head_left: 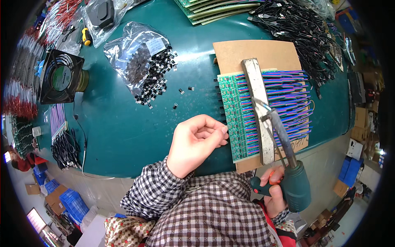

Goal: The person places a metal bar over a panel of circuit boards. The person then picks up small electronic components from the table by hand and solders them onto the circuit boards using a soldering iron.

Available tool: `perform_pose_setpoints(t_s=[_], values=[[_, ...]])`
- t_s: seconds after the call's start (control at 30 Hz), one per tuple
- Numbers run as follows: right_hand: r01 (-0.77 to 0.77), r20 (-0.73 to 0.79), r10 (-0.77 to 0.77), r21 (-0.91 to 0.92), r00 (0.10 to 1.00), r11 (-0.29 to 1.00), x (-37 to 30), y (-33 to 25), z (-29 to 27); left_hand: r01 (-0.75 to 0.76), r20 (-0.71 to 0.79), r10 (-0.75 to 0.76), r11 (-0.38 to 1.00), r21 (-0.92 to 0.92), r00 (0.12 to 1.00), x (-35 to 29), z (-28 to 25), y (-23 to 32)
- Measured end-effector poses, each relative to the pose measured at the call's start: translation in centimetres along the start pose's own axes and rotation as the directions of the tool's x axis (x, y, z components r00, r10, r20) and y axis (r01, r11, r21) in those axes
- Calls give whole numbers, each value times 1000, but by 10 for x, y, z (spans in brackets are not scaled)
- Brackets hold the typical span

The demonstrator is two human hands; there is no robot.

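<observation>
A panel of green circuit boards lies on a brown cardboard sheet at the right. Rows of blue, red and black wires run rightward off it, and a worn metal bar rests across them. Small black connectors stick out along the panel's left edge. Against that edge, the fingers of my left hand are pinched; whatever they hold is hidden. My right hand grips a dark green soldering gun by its trigger handle. Its metal barrel and tip reach over the bar and boards.
Loose black connectors spill from a clear plastic bag at centre left. A black fan stands farther left, near wire bundles. Black cables heap at the far right beside stacked green boards. A yellow-handled tool lies far left.
</observation>
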State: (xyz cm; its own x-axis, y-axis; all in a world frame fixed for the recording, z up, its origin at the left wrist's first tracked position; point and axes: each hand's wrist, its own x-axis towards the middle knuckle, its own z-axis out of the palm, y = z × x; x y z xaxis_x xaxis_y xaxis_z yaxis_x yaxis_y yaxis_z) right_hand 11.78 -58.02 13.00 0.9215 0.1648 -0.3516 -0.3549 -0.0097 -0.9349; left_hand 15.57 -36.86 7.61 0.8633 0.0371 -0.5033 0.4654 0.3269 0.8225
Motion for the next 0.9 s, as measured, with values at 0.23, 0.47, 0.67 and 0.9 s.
perform_pose_setpoints(t_s=[0.23, 0.47, 0.67, 0.9], values=[[-81, 11, 81, 3, 997, 997, -12, 16, -13, 137, 73, -129, 984, -114, 989, 6, -2, 3], [-101, -35, 100, -46, 994, 994, -19, 19, -14, 138, 81, -131, 986, -97, 988, 7, -1, 2], [-51, -20, 52, 60, 998, 997, -24, 27, -19, 153, 87, -145, 984, -87, 986, 8, -3, 3], [-79, -14, 79, -6, 997, 997, -25, 25, -18, 171, 109, -161, 982, -86, 981, 10, -4, 4]])
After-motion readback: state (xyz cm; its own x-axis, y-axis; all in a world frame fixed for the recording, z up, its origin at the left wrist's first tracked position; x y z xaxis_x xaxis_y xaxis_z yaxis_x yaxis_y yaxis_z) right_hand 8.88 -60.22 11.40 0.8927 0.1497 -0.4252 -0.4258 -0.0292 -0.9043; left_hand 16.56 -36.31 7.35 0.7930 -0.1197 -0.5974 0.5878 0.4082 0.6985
